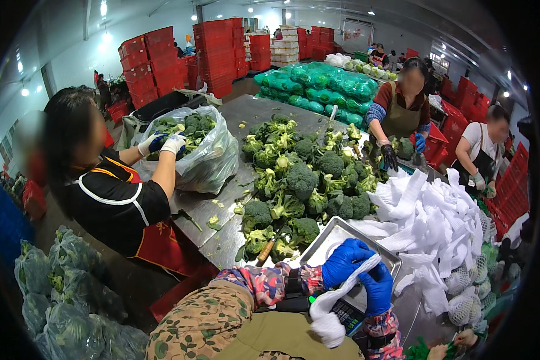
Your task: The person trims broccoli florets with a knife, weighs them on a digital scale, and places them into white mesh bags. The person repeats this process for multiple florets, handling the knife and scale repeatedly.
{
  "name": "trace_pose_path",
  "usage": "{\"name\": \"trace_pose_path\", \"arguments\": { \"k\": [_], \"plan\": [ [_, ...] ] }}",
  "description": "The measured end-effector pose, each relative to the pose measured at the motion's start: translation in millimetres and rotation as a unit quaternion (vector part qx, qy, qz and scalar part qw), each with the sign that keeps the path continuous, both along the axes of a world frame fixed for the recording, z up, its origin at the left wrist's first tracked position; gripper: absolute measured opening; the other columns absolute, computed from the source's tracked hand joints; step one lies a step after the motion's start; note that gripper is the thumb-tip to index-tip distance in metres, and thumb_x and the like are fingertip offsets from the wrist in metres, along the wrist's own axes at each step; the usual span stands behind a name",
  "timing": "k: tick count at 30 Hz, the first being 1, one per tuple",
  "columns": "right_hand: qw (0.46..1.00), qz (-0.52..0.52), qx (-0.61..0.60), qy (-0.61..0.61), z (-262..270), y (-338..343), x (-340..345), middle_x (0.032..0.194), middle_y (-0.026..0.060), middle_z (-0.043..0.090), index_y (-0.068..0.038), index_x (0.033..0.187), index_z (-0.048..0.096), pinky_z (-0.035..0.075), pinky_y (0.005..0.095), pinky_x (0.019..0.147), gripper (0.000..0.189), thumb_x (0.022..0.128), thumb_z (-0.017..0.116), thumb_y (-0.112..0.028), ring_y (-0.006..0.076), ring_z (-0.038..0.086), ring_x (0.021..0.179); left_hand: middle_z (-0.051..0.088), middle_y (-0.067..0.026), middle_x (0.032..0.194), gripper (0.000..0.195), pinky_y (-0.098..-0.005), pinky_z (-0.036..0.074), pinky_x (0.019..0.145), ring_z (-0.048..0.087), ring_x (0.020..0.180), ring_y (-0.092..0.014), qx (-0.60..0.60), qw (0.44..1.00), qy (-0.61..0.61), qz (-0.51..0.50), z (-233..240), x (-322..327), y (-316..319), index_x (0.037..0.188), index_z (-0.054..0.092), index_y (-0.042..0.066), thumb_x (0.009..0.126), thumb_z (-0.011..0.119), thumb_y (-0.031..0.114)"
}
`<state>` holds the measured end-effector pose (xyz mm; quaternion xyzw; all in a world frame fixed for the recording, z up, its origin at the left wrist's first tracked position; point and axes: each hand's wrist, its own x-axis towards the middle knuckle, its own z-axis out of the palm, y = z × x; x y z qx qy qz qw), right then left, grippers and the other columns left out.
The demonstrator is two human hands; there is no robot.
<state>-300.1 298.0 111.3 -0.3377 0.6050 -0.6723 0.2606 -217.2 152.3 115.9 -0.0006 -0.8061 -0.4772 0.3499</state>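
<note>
My left hand [347, 261] and my right hand [378, 288], both in blue gloves, pinch the upper end of a white foam net sleeve [326, 306] between them. The sleeve hangs towards my lap and ends in a rounded bulge; whether anything is inside I cannot tell. Beneath my hands lies a shallow metal tray [317, 245], with a dark keypad [345, 315] on its near side, partly covered by the sleeve. Beyond the tray spreads a large heap of broccoli heads [302, 180]. A knife with a wooden handle [265, 252] rests against the heap's near edge.
A pile of white foam net sleeves [425, 216] is at right, above net-wrapped produce [463, 308]. A co-worker at left [112, 189] reaches into a plastic bag of broccoli [207, 157]. Another co-worker [400, 108] handles broccoli across the metal table [225, 245]. Green net sacks [317, 85] stand behind.
</note>
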Motion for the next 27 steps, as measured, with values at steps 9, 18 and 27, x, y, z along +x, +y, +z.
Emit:
{"name": "trace_pose_path", "arguments": {
  "k": [9,18,27],
  "plan": [
    [0.992,0.053,-0.082,-0.086,-5.7,-5.9,-2.5,0.121,0.0096,0.055,-0.004,0.137,0.041,0.049,0.0317,0.089,0.069,0.079,0.077,-0.013,0.0154,0.054,0.109,0.063,-0.0154,0.116,0.024,-0.0401,0.043,0.096,0.054,0.115,-0.031,-0.023,0.998,-0.015,-0.061,10.5,0.3,-17.0,0.097,0.069,0.005,0.077,0.074,0.016],
    [0.997,-0.026,-0.045,-0.052,-39.1,-10.5,-1.3,0.092,0.0068,0.068,-0.002,0.099,0.067,0.050,0.0272,0.076,0.021,0.086,0.072,-0.017,0.0121,0.063,0.082,0.066,-0.0107,0.103,0.014,-0.0422,0.039,0.100,0.054,0.114,-0.030,-0.015,0.997,0.044,0.063,-12.6,-17.5,-11.9,0.098,0.068,0.004,0.092,0.057,0.010],
    [0.803,0.082,-0.207,-0.552,-2.2,41.9,-63.1,0.097,0.0159,0.066,0.000,0.105,0.061,0.051,0.0372,0.090,0.034,0.096,0.052,-0.031,0.0274,0.064,0.092,0.062,-0.0079,0.118,0.036,-0.0299,0.048,0.088,0.058,0.101,-0.014,0.208,0.849,-0.382,-0.300,-0.3,6.7,-55.5,0.124,0.057,0.002,0.093,0.062,0.020]
  ]
}}
